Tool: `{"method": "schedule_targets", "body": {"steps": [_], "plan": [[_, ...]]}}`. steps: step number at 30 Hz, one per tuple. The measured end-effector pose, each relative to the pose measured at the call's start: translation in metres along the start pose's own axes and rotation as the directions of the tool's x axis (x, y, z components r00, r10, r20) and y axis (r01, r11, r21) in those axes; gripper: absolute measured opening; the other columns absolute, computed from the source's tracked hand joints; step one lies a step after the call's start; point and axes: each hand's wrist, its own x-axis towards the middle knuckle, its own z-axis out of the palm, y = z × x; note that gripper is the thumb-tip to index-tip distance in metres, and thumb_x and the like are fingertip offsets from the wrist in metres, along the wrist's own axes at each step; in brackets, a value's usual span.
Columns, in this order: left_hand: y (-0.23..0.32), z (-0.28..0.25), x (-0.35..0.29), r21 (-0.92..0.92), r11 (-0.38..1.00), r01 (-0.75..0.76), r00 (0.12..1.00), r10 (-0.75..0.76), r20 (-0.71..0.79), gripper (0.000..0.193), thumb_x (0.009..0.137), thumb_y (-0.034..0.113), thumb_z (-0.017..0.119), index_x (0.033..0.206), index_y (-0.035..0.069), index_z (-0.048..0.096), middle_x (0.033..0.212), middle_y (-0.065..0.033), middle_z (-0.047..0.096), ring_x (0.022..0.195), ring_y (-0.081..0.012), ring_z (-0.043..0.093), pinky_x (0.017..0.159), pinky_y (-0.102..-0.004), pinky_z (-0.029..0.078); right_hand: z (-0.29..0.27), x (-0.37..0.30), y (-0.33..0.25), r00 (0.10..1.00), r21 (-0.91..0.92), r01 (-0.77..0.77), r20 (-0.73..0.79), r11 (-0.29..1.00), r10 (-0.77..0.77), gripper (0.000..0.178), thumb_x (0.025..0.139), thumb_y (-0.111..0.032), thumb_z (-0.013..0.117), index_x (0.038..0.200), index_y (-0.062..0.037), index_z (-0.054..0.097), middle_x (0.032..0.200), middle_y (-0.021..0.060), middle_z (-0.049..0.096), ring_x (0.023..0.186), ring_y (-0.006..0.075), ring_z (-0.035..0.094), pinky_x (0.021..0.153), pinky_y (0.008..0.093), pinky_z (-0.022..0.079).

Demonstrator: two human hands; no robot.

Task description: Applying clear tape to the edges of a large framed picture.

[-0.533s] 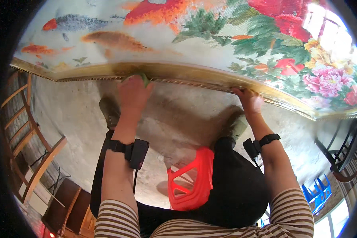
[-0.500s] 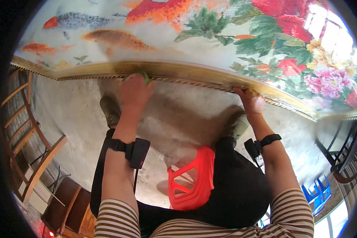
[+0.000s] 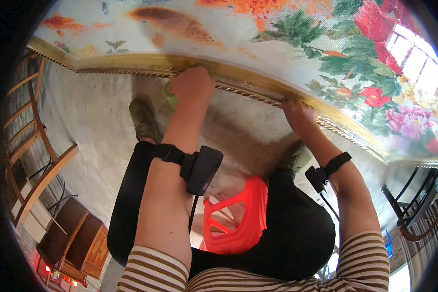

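Observation:
A large framed picture (image 3: 258,68) of orange fish and red and pink flowers spans the upper part of the view, its gilt frame (image 3: 126,62) edged with a rope-like trim. My left hand (image 3: 192,85) is closed against the frame's lower rail. Beside its palm shows part of a green, curved thing (image 3: 171,95), mostly hidden by the hand, so its kind is unclear. My right hand (image 3: 299,116) grips the lower edge of the frame farther right, fingers curled over the trim. Black devices are strapped to both forearms.
A red plastic stool (image 3: 236,219) is under me, between my legs. On the left stand a wooden chair (image 3: 46,170) and a brown wooden cabinet (image 3: 75,238). Dark chair parts (image 3: 409,204) are at the right. My shoes rest on the grey floor (image 3: 97,121) below the frame.
My left hand has slid right and slightly up along the frame's lower rail, with the green thing. My right hand keeps its hold. The whole view has shifted a little.

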Motion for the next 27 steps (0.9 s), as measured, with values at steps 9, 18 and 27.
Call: {"method": "schedule_targets", "body": {"steps": [9, 18, 27], "plan": [[-0.01, 0.005, -0.003, 0.06, 0.998, -0.023, 0.999, 0.021, 0.034, 0.02, 0.072, 0.014, 0.054, 0.085, 0.009, 0.068, 0.085, -0.0129, 0.065, 0.078, -0.0302, 0.062, 0.057, -0.0433, 0.043, -0.043, 0.063, -0.065, 0.978, 0.336, 0.15, 0.087, 0.93, -0.189, 0.035, 0.078, -0.011, 0.046, 0.113, -0.0077, 0.046, 0.069, 0.016, 0.059, 0.065, 0.0325, 0.061, 0.055, 0.0426, 0.049], [-0.017, 0.004, -0.006, -0.055, 0.995, -0.084, 0.993, 0.088, 0.082, 0.042, 0.067, 0.043, 0.064, 0.082, 0.004, 0.065, 0.086, -0.015, 0.064, 0.082, -0.0316, 0.061, 0.073, -0.0499, 0.045, -0.042, 0.134, -0.092, 0.931, 0.492, 0.111, 0.253, 0.863, -0.264, 0.021, 0.077, -0.006, 0.045, 0.092, -0.007, 0.061, 0.078, 0.0179, 0.062, 0.076, 0.036, 0.061, 0.065, 0.0448, 0.05], [-0.078, 0.037, -0.027, -0.084, 0.831, -0.55, 0.835, 0.55, -0.019, 0.047, 0.067, 0.048, 0.061, 0.093, 0.009, 0.062, 0.098, -0.0133, 0.06, 0.103, -0.0252, 0.052, 0.1, -0.0507, 0.019, -0.043, 0.136, -0.09, 0.922, 0.4, 0.106, 0.303, 0.91, -0.24, 0.021, 0.077, -0.016, 0.047, 0.094, -0.0132, 0.06, 0.079, 0.0182, 0.061, 0.078, 0.0338, 0.06, 0.066, 0.044, 0.048]]}}
